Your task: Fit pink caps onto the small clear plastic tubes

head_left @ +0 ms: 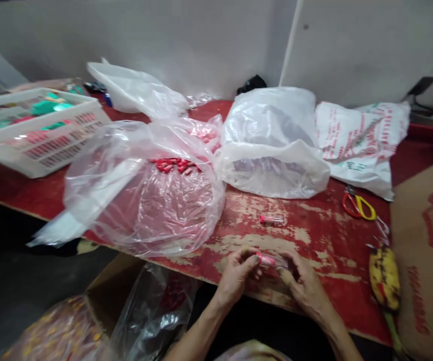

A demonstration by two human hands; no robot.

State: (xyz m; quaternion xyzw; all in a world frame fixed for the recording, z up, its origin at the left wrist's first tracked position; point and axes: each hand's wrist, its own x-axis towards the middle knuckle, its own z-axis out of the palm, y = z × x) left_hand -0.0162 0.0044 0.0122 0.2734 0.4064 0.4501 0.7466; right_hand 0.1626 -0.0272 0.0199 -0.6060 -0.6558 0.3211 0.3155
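My left hand (237, 273) and my right hand (302, 282) meet at the near edge of a worn red table (314, 235). Between their pinched fingers they hold a small clear tube with a pink cap (271, 260). A second tube of the same kind (271, 219) lies on the table just beyond them. A large clear bag (141, 200) with small red pieces (175, 164) in it sits to the left. Another clear bag (272, 145), holding clear tubes, stands behind the hands.
A white slotted basket (36, 135) with green and pink items sits far left. Scissors with red and yellow handles (357, 205) and a banana (385, 278) lie right, beside cardboard (427, 250). A printed white bag (363, 140) lies at the back right. A box with plastic (145, 311) stands below the table.
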